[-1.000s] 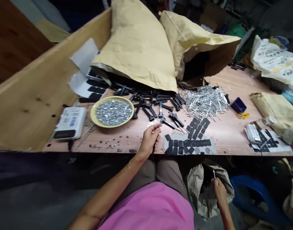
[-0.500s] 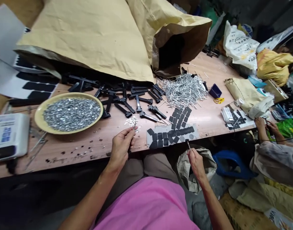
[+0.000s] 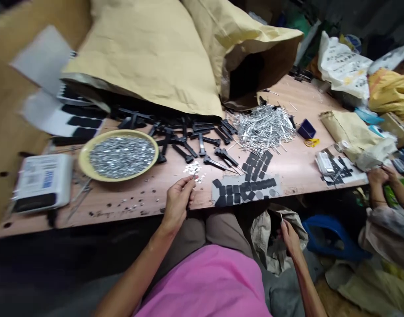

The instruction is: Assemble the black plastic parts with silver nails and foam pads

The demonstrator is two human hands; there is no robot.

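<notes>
My left hand (image 3: 178, 201) rests at the table's front edge, fingers pinched on a thin metal pin just below a small heap of tiny washers (image 3: 193, 169). My right hand (image 3: 288, 236) is below the table edge, closed on another thin metal pin, over an open grey bag (image 3: 266, 246). A sheet of black rubber pads (image 3: 244, 190) lies between the hands. Black plastic handled parts (image 3: 189, 141) lie scattered behind, beside a pile of shiny metal pins (image 3: 263, 127). A yellow dish (image 3: 85, 160) holds many small metal pieces.
Large brown paper sacks (image 3: 162, 57) lie across the back of the wooden table (image 3: 301, 169). A white scale (image 3: 42, 181) sits at the left. Another person's hands (image 3: 382, 176) work at the right edge. A blue stool (image 3: 334, 240) stands below.
My right hand has dropped lower and to the right, towards the grey bag, still holding its pin. My left hand stays pinched at the washers. The view has shifted slightly.
</notes>
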